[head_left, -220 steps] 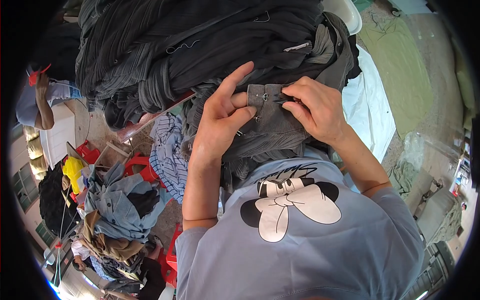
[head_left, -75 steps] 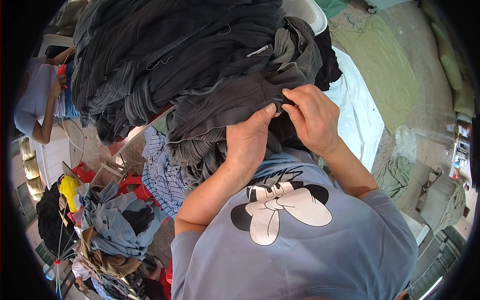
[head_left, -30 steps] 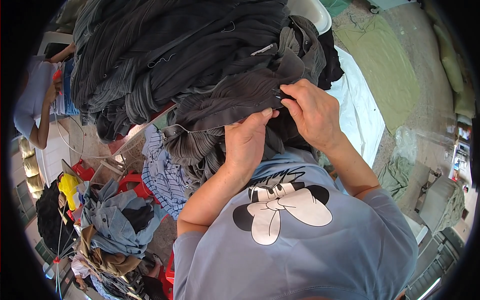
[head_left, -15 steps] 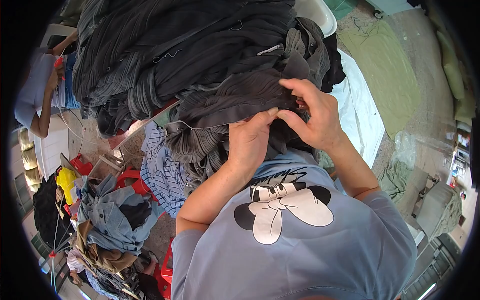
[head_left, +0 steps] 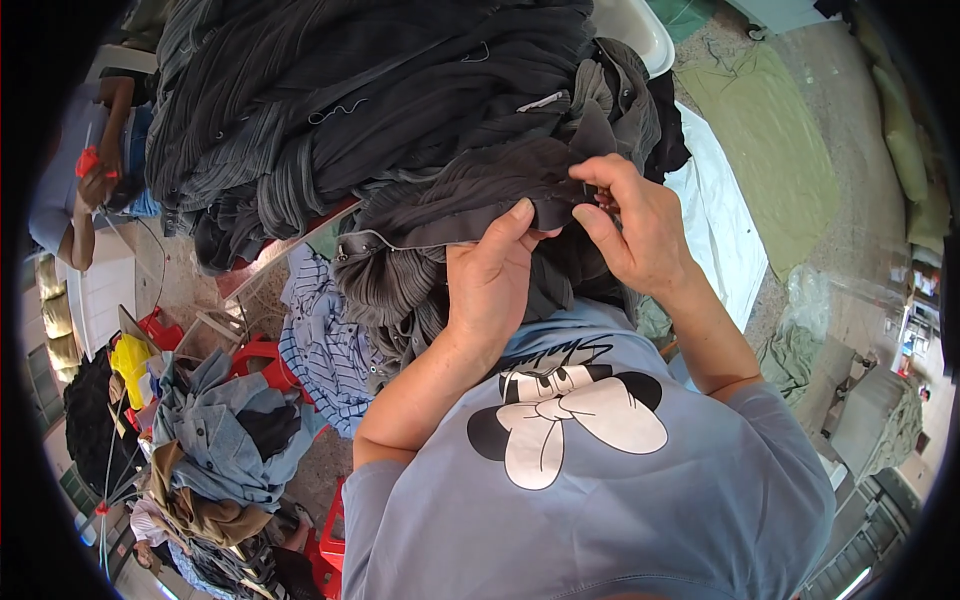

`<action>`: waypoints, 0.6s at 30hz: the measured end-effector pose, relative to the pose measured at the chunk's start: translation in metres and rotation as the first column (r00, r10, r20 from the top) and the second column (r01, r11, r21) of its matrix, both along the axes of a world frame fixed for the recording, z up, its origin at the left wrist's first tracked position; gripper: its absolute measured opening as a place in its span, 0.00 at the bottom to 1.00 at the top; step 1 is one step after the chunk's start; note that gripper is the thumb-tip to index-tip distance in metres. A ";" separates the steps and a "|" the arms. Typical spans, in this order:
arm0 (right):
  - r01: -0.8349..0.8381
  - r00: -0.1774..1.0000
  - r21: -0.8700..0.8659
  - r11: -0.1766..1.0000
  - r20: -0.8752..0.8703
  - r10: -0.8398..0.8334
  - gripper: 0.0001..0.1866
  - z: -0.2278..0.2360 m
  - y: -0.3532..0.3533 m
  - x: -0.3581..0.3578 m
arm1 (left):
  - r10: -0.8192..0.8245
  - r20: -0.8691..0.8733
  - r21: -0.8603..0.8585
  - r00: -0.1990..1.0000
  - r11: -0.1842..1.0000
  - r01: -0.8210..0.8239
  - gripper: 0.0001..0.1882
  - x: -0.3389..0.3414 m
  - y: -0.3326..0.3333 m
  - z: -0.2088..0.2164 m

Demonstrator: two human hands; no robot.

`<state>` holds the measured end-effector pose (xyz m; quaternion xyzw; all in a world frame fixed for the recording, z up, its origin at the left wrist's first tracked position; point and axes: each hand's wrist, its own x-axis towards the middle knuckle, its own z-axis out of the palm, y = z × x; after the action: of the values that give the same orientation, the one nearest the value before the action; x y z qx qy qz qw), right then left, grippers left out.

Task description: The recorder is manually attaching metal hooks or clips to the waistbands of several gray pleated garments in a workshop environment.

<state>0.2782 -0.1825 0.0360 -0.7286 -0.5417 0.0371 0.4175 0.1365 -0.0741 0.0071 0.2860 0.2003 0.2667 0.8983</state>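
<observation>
A dark grey pleated garment [head_left: 470, 205] lies bunched in front of me, its smooth edge strip, set with small buttons, stretched from left to right. My left hand [head_left: 490, 285] is closed on this strip, the thumb on top and the fingers beneath. Close on its right is my right hand [head_left: 640, 225], at the garment's right end near a pointed collar-like flap [head_left: 595, 135]. Its thumb and index finger stand apart; the other fingers curl behind, partly hidden.
A high heap of dark pleated garments [head_left: 370, 90] fills the far side, beside a white tub [head_left: 640, 35]. Striped blue cloth [head_left: 325, 345] hangs at the left, near red stools [head_left: 265, 365] and piled denim [head_left: 230, 430]. Another person [head_left: 75, 185] works at the far left, holding something red.
My left thumb has moved slightly left and higher onto the strip. The right thumb has drawn away from it to the right. The other person's hands have shifted.
</observation>
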 end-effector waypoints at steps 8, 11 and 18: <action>-0.039 0.994 -0.001 0.999 0.107 0.039 0.13 -0.006 0.004 -0.004 | -0.006 -0.020 -0.022 1.000 1.000 0.005 0.11 0.001 -0.001 0.001; -0.039 0.997 0.010 0.999 0.059 0.039 0.13 -0.009 0.004 -0.005 | -0.016 -0.008 -0.037 1.000 0.999 0.016 0.11 0.001 -0.001 0.002; -0.038 0.999 0.026 0.999 0.008 0.038 0.11 -0.011 0.004 -0.005 | -0.029 -0.002 -0.074 1.000 0.997 0.029 0.11 0.001 -0.001 0.000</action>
<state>0.2729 -0.1785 0.0254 -0.7127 -0.5576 0.0352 0.4241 0.1376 -0.0752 0.0073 0.2558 0.2075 0.2454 0.9117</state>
